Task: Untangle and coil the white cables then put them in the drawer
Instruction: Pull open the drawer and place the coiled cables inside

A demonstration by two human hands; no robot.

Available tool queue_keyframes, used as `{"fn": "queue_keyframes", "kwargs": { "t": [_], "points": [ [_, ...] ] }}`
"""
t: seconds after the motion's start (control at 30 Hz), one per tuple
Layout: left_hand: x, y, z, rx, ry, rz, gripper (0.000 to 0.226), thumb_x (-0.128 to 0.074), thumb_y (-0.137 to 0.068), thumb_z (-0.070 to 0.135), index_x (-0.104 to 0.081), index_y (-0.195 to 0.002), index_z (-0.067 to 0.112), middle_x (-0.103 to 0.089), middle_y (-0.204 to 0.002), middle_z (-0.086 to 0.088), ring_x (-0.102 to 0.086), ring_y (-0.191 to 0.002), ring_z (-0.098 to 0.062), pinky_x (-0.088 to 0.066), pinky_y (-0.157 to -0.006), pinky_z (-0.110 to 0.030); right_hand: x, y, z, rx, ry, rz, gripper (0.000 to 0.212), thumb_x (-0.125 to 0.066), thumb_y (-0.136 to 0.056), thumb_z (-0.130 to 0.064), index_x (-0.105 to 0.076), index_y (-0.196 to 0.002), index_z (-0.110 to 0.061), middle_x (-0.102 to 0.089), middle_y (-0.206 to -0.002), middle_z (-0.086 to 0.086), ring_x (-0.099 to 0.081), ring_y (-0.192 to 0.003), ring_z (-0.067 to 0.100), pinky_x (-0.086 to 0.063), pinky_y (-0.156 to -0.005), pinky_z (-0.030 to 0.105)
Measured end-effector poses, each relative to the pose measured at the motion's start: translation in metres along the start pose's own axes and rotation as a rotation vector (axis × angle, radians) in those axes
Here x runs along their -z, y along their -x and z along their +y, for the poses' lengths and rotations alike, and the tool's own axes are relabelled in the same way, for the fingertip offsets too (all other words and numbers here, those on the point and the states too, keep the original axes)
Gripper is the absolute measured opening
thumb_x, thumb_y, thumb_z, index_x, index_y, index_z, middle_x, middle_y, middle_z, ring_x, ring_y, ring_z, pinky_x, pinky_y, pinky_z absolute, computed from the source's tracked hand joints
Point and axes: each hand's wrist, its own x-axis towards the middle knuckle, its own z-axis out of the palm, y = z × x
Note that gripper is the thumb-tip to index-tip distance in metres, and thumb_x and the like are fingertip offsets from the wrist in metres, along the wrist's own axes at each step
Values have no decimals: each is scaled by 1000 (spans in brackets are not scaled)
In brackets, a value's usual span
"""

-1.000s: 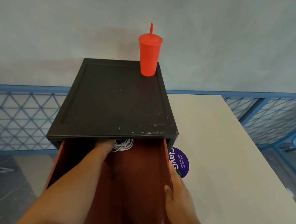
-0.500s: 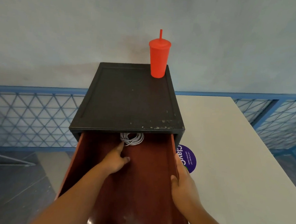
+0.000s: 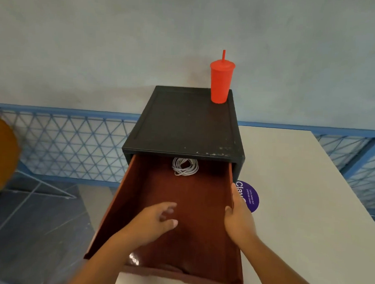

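One coil of white cable (image 3: 185, 167) lies at the far end of the open drawer (image 3: 157, 188), on its floor just under the front lip of the black cabinet (image 3: 183, 124), well apart from both hands. Left hand (image 3: 155, 219) hovers above the bare drawer floor near its middle, fingers loosely curled and empty, touching nothing that can be seen. Right hand (image 3: 239, 219) grips the drawer's right side wall, thumb inside and fingers wrapped over the outer face, steadying the drawer. Red tumbler (image 3: 221, 82) with a straw stands upright at the back right corner of the cabinet top; a purple round sticker (image 3: 251, 197) shows on the white table (image 3: 299, 203) just beside the drawer. Judged from this layout, the placing step is complete for this coil, and the work stands at the transition after deposit. If further cables remain outside the view, which cannot be told, the next move calls for fetching and coiling them; otherwise it calls for a straight, even push on the drawer, kept level so the coil does not slide or spring loose.
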Motion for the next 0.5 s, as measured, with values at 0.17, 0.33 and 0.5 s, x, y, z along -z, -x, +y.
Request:
{"fn": "queue_keyframes", "kwargs": {
  "t": [0.17,0.33,0.5],
  "points": [
    [3,47,-7,-16,8,-3,53,-78,-64,46,-54,-111,49,-61,-108,20,-57,-101,5,-43,-80,-7,-1,-2,0,-11,-9,-2,68,-51,-91,-12,-14,-145,-30,-43,-141,7,-52,-118,29,-55,-85,42],
    [5,71,-17,-91,-283,-141,59,-74,-50,46,-64,-108,40,-55,-91,38,-52,-87,24,-38,-74,3,8,-15,-10,-12,5,26,61,-54,-89,-15,-25,-142,-26,-40,-143,8,-50,-120,29,-54,-88,43],
    [3,70,-20,-146,-396,-20,41,-70,-62,34,-67,-103,33,-50,-81,37,-49,-78,19,-33,-70,4,26,-39,-25,136,199,140,57,-54,-89,-23,-30,-140,-25,-25,-150,7,-34,-132,32,-45,-97,46]
  ]
}}
